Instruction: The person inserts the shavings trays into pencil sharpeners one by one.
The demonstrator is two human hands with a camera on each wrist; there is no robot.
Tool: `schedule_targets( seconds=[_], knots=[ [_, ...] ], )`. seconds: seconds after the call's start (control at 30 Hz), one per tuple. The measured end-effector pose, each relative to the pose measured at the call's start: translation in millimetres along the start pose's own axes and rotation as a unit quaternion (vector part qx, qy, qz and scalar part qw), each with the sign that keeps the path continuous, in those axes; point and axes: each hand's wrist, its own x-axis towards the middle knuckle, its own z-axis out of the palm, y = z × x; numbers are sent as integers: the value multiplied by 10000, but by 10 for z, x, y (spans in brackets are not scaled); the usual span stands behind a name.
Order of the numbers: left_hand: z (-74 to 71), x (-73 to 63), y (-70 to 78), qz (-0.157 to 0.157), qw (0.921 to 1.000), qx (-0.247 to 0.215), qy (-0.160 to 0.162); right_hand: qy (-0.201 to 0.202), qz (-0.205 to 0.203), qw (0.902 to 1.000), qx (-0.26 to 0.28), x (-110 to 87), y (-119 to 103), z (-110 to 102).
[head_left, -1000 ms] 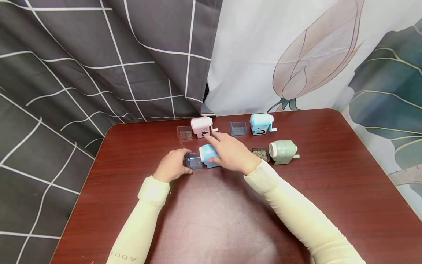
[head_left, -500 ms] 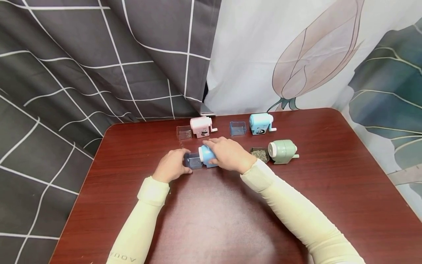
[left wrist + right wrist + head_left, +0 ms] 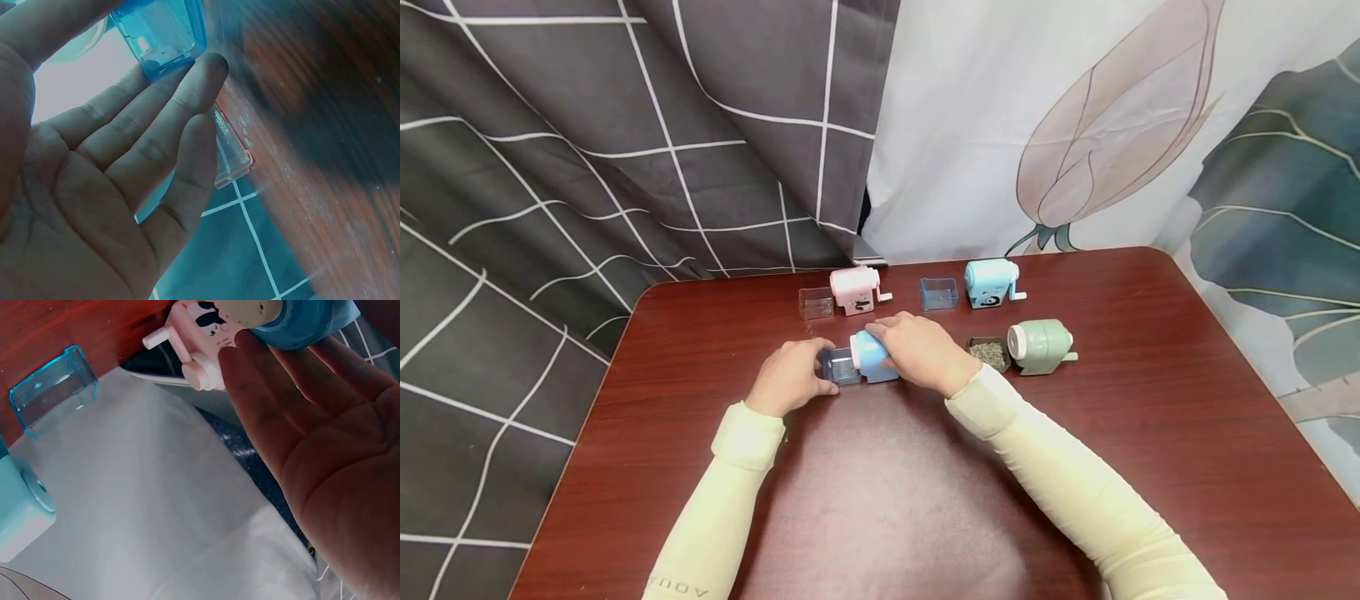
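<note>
A blue crank pencil sharpener (image 3: 871, 358) with a white round end stands mid-table, its see-through bluish shavings drawer (image 3: 842, 367) at its left side. My left hand (image 3: 786, 377) holds the drawer between thumb and fingers; the left wrist view shows fingertips against the drawer's wall (image 3: 164, 37). Over the sharpener's right part lies my right hand (image 3: 925, 354), gripping the body from above. In the right wrist view its fingers reach along the sharpener's blue body (image 3: 306, 324); the thumb is out of sight there. The crank is hidden in the head view.
Behind stand a pink sharpener (image 3: 853, 289) beside its clear drawer (image 3: 816, 303), and a light-blue sharpener (image 3: 991, 283) beside its drawer (image 3: 938, 293). To the right is a green sharpener (image 3: 1043, 346) with a dark drawer (image 3: 988, 354) full of shavings. Curtains (image 3: 760, 167) hang behind the table.
Over the last second my right hand has shifted slightly left and nearer, its fingertips drawn in on the blue sharpener. The left hand stays at the drawer.
</note>
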Motion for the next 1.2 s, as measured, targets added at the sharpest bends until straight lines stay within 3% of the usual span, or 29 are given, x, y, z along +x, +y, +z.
schedule_targets(
  seconds=[0.5,1.2],
  knots=[
    [23,28,52,48,10000,23,85,175,-37,9998,57,-21,42,35],
    [111,74,99,273,9994,95,175,97,-4,10000,2,-38,7,54]
  ],
)
